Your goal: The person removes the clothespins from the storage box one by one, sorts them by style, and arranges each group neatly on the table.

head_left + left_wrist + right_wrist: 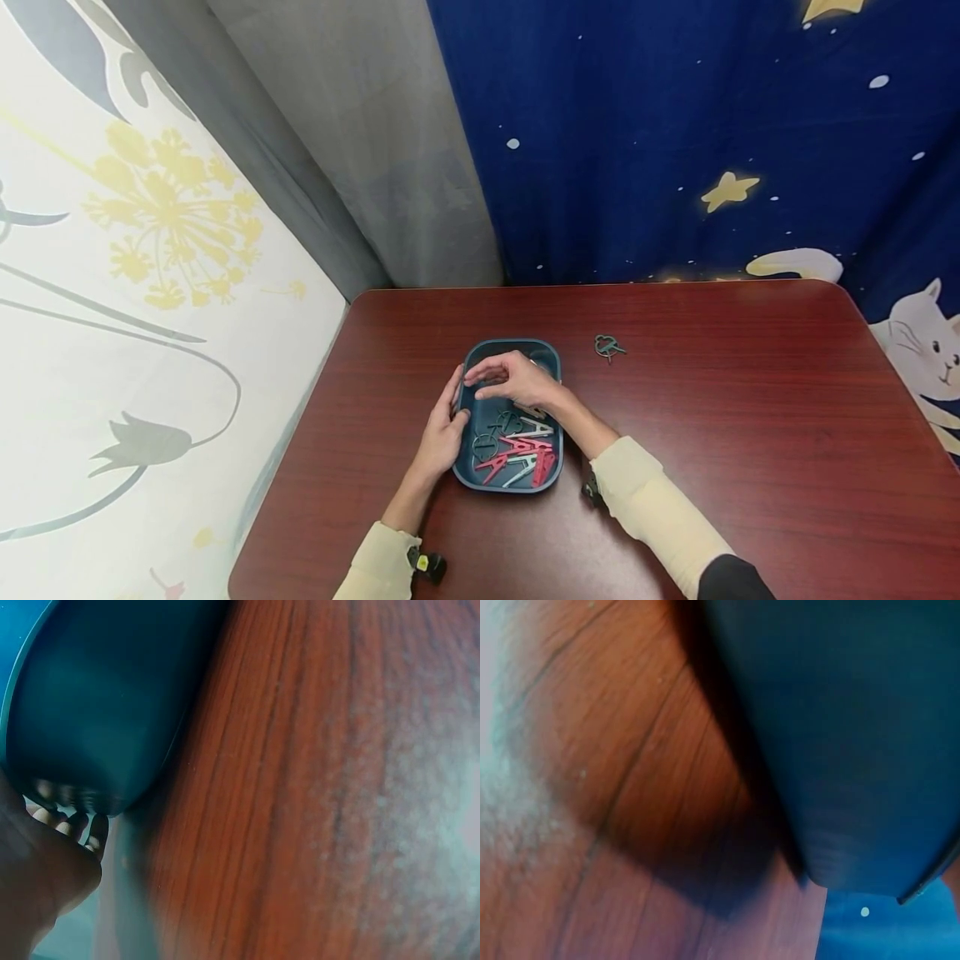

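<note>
A dark blue plastic container with rounded corners stands on the table. My left hand grips its left side, thumb at the rim and fingers along the outer wall; the left wrist view shows those fingers against the container's wall. Above the far half of the container is my right hand, its fingers loosely bent and parted from the thumb, with nothing visible between them. Inside lie several pink clothespins, white clothespins and dark green wire-like clips. My right hand hides part of the far end.
A dark green clip lies on the reddish-brown wooden table, right of the container. A patterned white wall borders the table's left side. Grey and blue curtains hang behind its far edge.
</note>
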`<state>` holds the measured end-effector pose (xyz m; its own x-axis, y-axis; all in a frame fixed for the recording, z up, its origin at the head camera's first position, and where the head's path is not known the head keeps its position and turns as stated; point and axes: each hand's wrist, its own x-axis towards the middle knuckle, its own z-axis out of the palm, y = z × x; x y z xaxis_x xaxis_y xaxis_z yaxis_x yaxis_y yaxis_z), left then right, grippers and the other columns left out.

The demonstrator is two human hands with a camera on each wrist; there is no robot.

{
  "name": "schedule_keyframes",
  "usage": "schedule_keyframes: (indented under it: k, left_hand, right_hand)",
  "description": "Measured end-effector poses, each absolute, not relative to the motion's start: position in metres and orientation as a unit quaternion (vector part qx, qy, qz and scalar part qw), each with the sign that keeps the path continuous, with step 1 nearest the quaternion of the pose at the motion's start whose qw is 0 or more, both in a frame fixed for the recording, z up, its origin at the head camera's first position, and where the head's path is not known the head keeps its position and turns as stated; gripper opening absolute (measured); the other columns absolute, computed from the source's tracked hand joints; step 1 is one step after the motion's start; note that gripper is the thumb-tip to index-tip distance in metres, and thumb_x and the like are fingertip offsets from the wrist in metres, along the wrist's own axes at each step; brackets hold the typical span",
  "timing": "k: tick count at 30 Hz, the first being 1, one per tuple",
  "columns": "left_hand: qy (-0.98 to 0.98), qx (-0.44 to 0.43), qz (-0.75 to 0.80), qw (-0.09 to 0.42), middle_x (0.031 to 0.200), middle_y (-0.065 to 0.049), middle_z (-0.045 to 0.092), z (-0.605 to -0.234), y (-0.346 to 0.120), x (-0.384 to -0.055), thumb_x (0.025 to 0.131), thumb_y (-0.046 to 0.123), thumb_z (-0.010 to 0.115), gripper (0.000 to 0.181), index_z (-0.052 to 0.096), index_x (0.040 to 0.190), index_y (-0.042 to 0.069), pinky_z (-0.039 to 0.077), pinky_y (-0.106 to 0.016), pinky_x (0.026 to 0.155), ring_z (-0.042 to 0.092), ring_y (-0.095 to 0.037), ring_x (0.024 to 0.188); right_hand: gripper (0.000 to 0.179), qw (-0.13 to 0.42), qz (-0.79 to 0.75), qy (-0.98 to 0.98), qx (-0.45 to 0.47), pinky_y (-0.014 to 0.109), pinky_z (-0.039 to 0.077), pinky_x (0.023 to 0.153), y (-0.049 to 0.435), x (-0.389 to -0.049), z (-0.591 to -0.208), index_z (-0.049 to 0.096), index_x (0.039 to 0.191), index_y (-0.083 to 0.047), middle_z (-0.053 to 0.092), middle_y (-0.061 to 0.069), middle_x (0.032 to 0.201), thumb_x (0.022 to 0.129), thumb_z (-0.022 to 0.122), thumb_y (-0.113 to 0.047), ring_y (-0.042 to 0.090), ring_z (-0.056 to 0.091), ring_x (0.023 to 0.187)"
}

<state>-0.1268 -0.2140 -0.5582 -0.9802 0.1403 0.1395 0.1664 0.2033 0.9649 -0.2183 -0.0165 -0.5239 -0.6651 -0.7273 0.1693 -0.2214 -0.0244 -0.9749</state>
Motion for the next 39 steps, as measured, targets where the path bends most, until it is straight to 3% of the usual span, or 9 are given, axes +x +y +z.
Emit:
schedule_keyframes:
  k: [4, 8, 12, 18, 25, 29, 35, 39]
  left_hand:
    - [-0.772, -0.105, -0.627, 0.015, 0.175, -0.010, 0.024, -0.558, -0.214, -0.127, 0.100, -0.016, 0.041, 0.078, 0.020, 0.171, 0.010, 0.033, -0.024, 0.118, 0.031, -0.029, 0.156]
    - [-0.764, -0.114, -0.635, 0.020, 0.174, -0.014, 0.024, -0.558, -0.213, -0.127, 0.100, -0.016, 0.040, 0.077, 0.020, 0.170, 0.006, 0.032, -0.017, 0.116, 0.030, -0.035, 0.156]
    - [-0.760, -0.114, -0.639, 0.018, 0.173, -0.014, 0.026, -0.557, -0.212, -0.127, 0.100, -0.016, 0.040, 0.075, 0.019, 0.170, 0.005, 0.036, -0.017, 0.113, 0.032, -0.038, 0.155]
    - [-0.761, -0.100, -0.641, 0.009, 0.174, -0.009, 0.025, -0.556, -0.213, -0.127, 0.100, -0.017, 0.039, 0.076, 0.019, 0.170, 0.005, 0.037, -0.020, 0.113, 0.031, -0.033, 0.156]
    - [-0.769, -0.094, -0.632, 0.013, 0.174, -0.005, 0.026, -0.558, -0.213, -0.128, 0.098, -0.016, 0.040, 0.079, 0.021, 0.170, 0.009, 0.033, -0.042, 0.120, 0.031, -0.028, 0.156]
    - [-0.773, -0.095, -0.627, 0.015, 0.174, -0.003, 0.025, -0.558, -0.213, -0.128, 0.098, -0.016, 0.041, 0.079, 0.022, 0.170, 0.009, 0.031, -0.047, 0.121, 0.028, -0.027, 0.157]
    - [-0.781, -0.093, -0.618, 0.016, 0.175, -0.001, 0.025, -0.559, -0.214, -0.128, 0.098, -0.016, 0.042, 0.080, 0.022, 0.170, 0.010, 0.031, -0.049, 0.121, 0.025, -0.022, 0.158]
    - [-0.781, -0.094, -0.618, 0.015, 0.175, -0.002, 0.024, -0.560, -0.215, -0.128, 0.098, -0.016, 0.043, 0.079, 0.021, 0.170, 0.008, 0.036, -0.036, 0.117, 0.027, -0.024, 0.157]
  right_hand:
    - [0.030, 0.208, -0.598, 0.683, -0.366, 0.034, 0.058, 0.094, -0.020, -0.217, -0.528, 0.074, 0.121, 0.008, 0.078, 0.020, 0.113, 0.092, 0.078, 0.004, 0.028, 0.074, 0.109]
    - [0.026, 0.217, -0.574, 0.687, -0.388, 0.030, 0.059, 0.088, -0.023, -0.216, -0.531, 0.076, 0.115, 0.009, 0.079, 0.020, 0.106, 0.090, 0.079, 0.006, 0.024, 0.076, 0.101]
    - [0.024, 0.236, -0.553, 0.694, -0.395, 0.027, 0.058, 0.086, -0.024, -0.215, -0.532, 0.078, 0.112, 0.007, 0.080, 0.015, 0.103, 0.088, 0.080, 0.008, 0.022, 0.077, 0.099]
    - [0.023, 0.272, -0.542, 0.688, -0.398, 0.025, 0.058, 0.083, -0.026, -0.214, -0.535, 0.078, 0.111, 0.008, 0.080, 0.015, 0.102, 0.088, 0.077, 0.012, 0.020, 0.077, 0.099]
    - [0.022, 0.286, -0.530, 0.686, -0.409, 0.023, 0.058, 0.083, -0.025, -0.212, -0.534, 0.078, 0.109, 0.010, 0.079, 0.022, 0.103, 0.087, 0.077, 0.014, 0.030, 0.077, 0.101]
    - [0.022, 0.288, -0.525, 0.689, -0.408, 0.022, 0.058, 0.083, -0.025, -0.211, -0.534, 0.078, 0.109, 0.010, 0.079, 0.022, 0.102, 0.087, 0.076, 0.015, 0.033, 0.077, 0.102]
    - [0.022, 0.302, -0.514, 0.685, -0.418, 0.023, 0.058, 0.084, -0.025, -0.210, -0.533, 0.079, 0.109, 0.010, 0.080, 0.018, 0.102, 0.088, 0.076, 0.014, 0.025, 0.077, 0.102]
    - [0.022, 0.309, -0.506, 0.682, -0.428, 0.023, 0.058, 0.084, -0.026, -0.211, -0.534, 0.079, 0.109, 0.009, 0.080, 0.017, 0.103, 0.089, 0.075, 0.014, 0.022, 0.077, 0.103]
